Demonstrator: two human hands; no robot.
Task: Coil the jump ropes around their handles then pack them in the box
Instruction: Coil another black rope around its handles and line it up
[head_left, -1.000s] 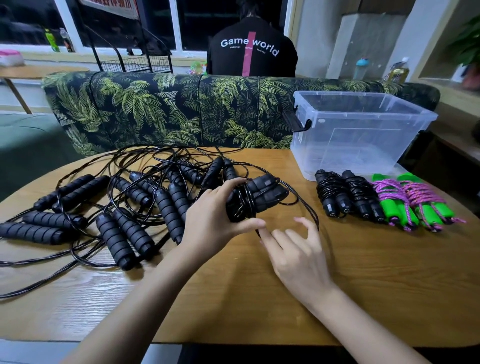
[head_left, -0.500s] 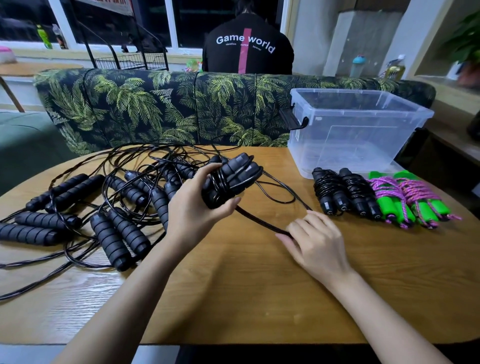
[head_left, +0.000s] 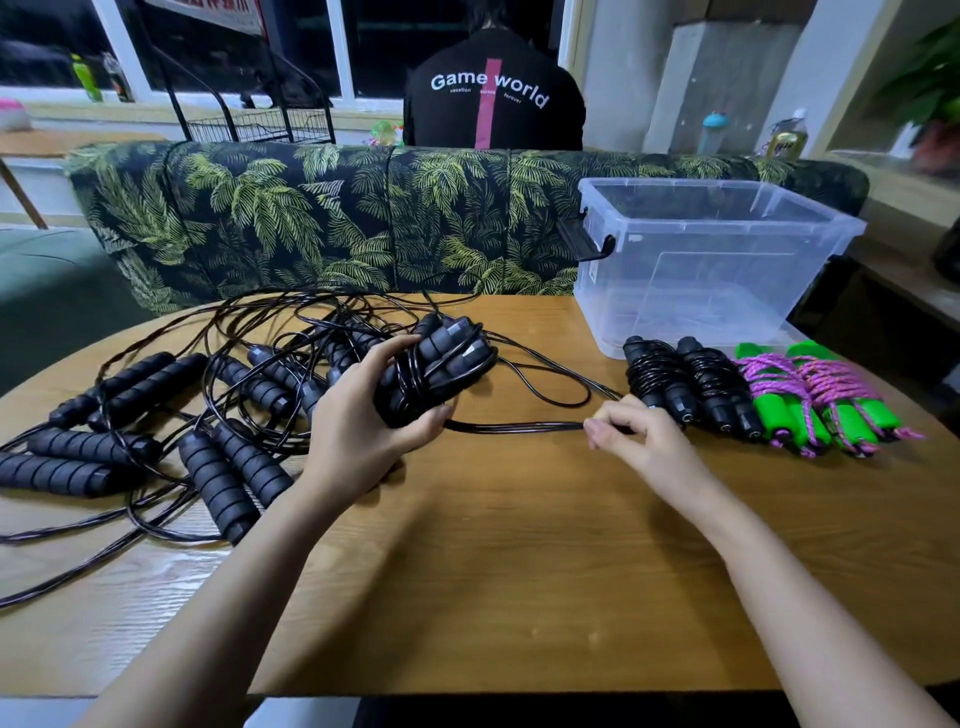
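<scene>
Left hand (head_left: 363, 415) clamped around a pair of black handles (head_left: 441, 364), several turns of black cord already wound on them; thumb under, fingers over the top, bundle lifted a bit off the surface (head_left: 519, 545). Right hand (head_left: 639, 434) pinched shut on the free cord (head_left: 514, 427), which runs roughly straight and taut from bundle to fingertips. Right hand sits just beside the two finished black bundles (head_left: 691, 384); two green-handled ropes with pink cord (head_left: 821, 400) lie further right, also coiled.

Step in hand, judged: mid-wrap on one rope. To do it well: keep tension on the cord, lay turns side by side along the handles not stacked, hold both handles parallel so they don't splay, watch the slack loop behind so it doesn't snag the pile.

Both forearms reach forward from the bottom edge, left angled inward, right wrist low near the surface, knuckles up.

Uncoiled ropes in a tangle (head_left: 208, 415) at left. Clear plastic box (head_left: 727, 291) at far right of the surface, looks to hold nothing yet. Leaf-print sofa (head_left: 311, 218) behind.
</scene>
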